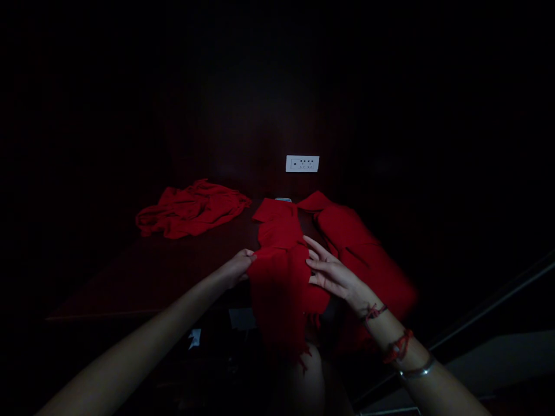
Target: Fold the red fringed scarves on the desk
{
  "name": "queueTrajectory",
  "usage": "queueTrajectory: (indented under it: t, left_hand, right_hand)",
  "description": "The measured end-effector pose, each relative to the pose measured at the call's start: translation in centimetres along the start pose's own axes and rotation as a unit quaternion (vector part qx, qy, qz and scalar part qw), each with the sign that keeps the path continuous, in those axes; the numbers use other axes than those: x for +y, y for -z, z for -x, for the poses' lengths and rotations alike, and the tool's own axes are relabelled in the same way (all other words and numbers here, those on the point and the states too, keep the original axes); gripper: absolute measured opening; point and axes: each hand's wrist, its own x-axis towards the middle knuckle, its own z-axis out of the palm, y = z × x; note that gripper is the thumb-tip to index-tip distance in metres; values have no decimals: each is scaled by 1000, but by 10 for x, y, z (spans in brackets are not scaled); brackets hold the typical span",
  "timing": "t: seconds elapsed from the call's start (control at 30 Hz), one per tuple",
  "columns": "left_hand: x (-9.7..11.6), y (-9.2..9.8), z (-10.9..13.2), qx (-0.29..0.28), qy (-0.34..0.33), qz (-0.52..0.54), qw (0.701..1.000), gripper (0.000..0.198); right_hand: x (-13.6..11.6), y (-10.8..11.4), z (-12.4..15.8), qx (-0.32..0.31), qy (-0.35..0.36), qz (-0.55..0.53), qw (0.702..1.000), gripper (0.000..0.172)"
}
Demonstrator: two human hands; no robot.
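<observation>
The left hand [238,268] pinches the cloth [277,283] over the table's [173,268] front edge. The right hand [333,275], half open, touches it. A heap [193,211] lies toward the back edge.

This is a room indoors, and it is very dark. The wall [234,133] has a white socket [302,164] on it. A dark table [173,271] stands by the wall. Red cloth [277,277] hangs over its edge. I cannot tell if it is a home or a workshop.
</observation>
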Motion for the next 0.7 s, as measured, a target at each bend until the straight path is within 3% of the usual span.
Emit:
queueTrajectory:
  t: [0.1,0.2,0.27,0.37,0.5,0.63,0.7]
  left_hand:
    - [-3,-6,18,-18,-48,68,996,28]
    - [-7,-8,33,-118,-124,110,979,78]
    - [-8,-5,35,-182,-145,107,966,96]
    - [-9,3,28,-161,-114,75,977,90]
    - [-14,13,20,-122,-77,27,989,77]
    - [-14,9,31,-202,-88,21,975,75]
    - [-12,3,38,-216,-98,34,971,73]
  right_hand:
    - [8,-1,7,-44,-27,14,999,79]
    - [4,-3,9,-57,-7,161,985,85]
    - [-5,-4,9,-45,28,266,962,81]
    - [-16,0,10,-8,1,310,951,74]
    - [-18,13,18,-16,-121,157,980,65]
    - [-6,15,25,-16,-88,15,996,59]
    - [1,12,26,-3,-51,-12,999,55]
